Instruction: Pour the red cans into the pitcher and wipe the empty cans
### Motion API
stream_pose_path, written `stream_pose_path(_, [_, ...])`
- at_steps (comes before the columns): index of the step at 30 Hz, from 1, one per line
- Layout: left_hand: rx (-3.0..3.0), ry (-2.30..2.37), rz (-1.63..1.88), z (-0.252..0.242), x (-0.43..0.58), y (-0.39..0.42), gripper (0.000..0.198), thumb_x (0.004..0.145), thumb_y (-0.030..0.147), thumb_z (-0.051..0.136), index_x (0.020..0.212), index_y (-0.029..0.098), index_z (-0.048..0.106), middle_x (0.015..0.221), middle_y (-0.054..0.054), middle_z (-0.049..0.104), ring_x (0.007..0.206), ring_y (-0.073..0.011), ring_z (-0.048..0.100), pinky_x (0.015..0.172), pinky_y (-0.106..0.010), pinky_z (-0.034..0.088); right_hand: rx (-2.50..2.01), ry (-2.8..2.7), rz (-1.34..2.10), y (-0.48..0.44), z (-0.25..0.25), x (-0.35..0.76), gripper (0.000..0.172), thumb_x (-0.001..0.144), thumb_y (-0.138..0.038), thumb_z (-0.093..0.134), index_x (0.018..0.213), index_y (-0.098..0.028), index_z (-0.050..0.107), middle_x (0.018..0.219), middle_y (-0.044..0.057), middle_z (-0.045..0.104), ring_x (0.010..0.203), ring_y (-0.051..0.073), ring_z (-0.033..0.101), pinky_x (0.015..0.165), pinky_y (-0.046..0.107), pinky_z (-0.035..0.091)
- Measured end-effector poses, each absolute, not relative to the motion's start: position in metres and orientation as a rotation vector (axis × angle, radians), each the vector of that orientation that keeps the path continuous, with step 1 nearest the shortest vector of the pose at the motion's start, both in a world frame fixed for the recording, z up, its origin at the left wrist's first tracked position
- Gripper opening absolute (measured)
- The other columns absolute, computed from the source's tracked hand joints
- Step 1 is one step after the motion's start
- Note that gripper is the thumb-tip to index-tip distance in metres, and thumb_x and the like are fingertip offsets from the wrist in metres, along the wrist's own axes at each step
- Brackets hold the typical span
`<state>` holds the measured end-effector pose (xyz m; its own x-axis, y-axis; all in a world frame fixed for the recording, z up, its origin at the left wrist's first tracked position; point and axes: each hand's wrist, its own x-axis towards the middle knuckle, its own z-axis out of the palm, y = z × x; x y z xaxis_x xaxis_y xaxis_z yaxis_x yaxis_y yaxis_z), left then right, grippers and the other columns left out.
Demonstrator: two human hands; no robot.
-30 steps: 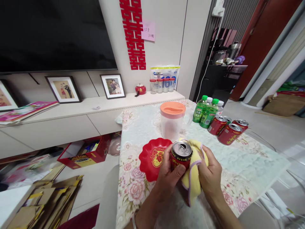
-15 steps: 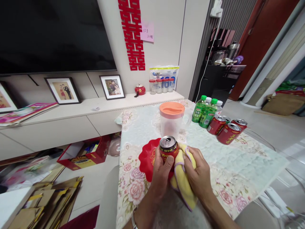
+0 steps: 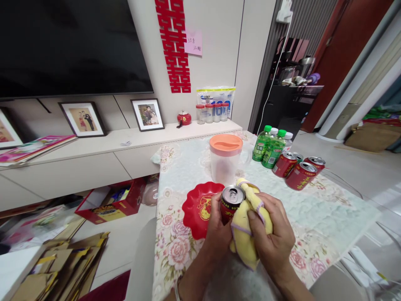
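My left hand [image 3: 217, 230] grips a red drink can [image 3: 231, 201] with a silver top, held upright above the near part of the table. My right hand [image 3: 270, 234] presses a yellow cloth [image 3: 246, 234] with a purple hem against the can's right side. The cloth wraps over the can's side and reaches its rim. A red scalloped plate [image 3: 200, 207] lies on the tablecloth just left of the can, partly behind my left hand.
A clear jug with an orange lid [image 3: 225, 158] stands behind the can. Green bottles [image 3: 269, 148] and several red cans [image 3: 297, 170] sit at the table's far right. The flowered tablecloth [image 3: 313, 209] covers the table. A low cabinet [image 3: 94, 159] with photo frames runs along the left wall.
The can has shifted back right and tilted slightly. My right hand has slid the cloth up over the can's right side, from lower down half a second ago.
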<state>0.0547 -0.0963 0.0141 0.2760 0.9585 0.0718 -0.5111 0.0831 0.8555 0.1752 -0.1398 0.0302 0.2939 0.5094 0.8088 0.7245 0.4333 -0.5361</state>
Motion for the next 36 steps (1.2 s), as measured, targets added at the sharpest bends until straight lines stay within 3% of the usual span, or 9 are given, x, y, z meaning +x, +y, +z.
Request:
stream_pose_path(11, [1.017,0.443,1.102,0.015,0.047,-0.102,0.07,0.077,0.04,0.093,0.135,0.027,0.056,0.134,-0.008,0.07,0.128,-0.0323,0.064,0.111,-0.045,0.049,-1.394,-1.129,-0.007,-0.127,0.018,0.193,0.025,0.1,-0.038,0.061,0.113,-0.021,0.073,0.109,0.007,0.078,0.098,0.023,0.075,0.088,0.037,0.061])
stream_pose_path(15, [0.939,0.452,1.094,0.013,0.047,-0.103,0.079,0.076,0.039,0.093,0.143,0.026,0.052,0.143,-0.011,0.068,0.137,-0.036,0.062,0.116,-0.048,0.049,-1.408,-1.188,0.032,-0.122,0.014,0.193,0.024,0.099,-0.034,0.058,0.113,-0.022,0.074,0.107,0.006,0.079,0.097,0.023,0.076,0.086,0.038,0.062])
stream_pose_path(22, [0.811,0.554,1.219,0.012,0.046,-0.098,0.079,0.078,0.041,0.09,0.144,0.029,0.049,0.148,-0.011,0.066,0.139,-0.0343,0.062,0.115,-0.045,0.052,-1.397,-1.303,0.022,-0.117,0.005,0.184,0.027,0.098,-0.031,0.058,0.118,-0.02,0.073,0.111,0.01,0.079,0.102,0.025,0.075,0.09,0.041,0.062])
stream_pose_path(31, [0.919,0.704,1.297,0.011,0.044,-0.089,0.068,0.081,0.05,0.085,0.135,0.027,0.051,0.136,-0.01,0.071,0.127,-0.0332,0.069,0.112,-0.048,0.054,-1.328,-1.438,-0.005,-0.128,0.016,0.169,0.03,0.101,-0.027,0.058,0.129,-0.024,0.069,0.123,0.009,0.076,0.113,0.021,0.072,0.094,0.037,0.06])
stream_pose_path(36, [0.904,0.735,1.246,0.014,0.048,-0.088,0.066,0.073,0.036,0.091,0.129,0.03,0.056,0.134,-0.008,0.073,0.134,-0.0361,0.065,0.115,-0.051,0.051,-1.272,-1.388,-0.052,-0.136,0.021,0.169,0.027,0.099,-0.023,0.062,0.126,-0.024,0.068,0.124,0.009,0.073,0.115,0.023,0.069,0.095,0.039,0.059])
